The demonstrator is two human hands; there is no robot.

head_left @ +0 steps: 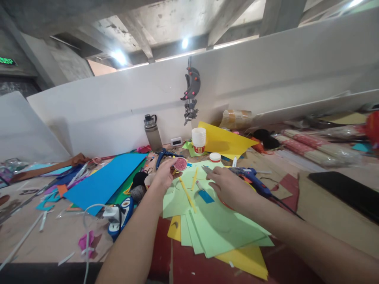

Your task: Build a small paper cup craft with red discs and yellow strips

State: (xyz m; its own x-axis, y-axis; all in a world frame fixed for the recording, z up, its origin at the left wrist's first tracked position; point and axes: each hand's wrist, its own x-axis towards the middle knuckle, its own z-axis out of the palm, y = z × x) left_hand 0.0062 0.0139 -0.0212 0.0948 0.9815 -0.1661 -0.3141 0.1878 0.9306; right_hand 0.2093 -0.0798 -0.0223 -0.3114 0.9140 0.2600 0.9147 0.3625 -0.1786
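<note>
My left hand is closed on a small round pink disc with a pale rim, its speckled pink face turned towards me. Just across from it, my right hand grips scissors; the grey blades point left towards the disc, and most of the handle is hidden under the palm. Below both hands lie stacked light green paper sheets. On them rest a yellow paper strip, a second short yellow strip and a small blue paper piece.
Stacked paper cups, a white round lid and a bottle stand behind. A blue glue gun lies right, its cord trailing. Left are a large blue sheet and a power strip with a white cable.
</note>
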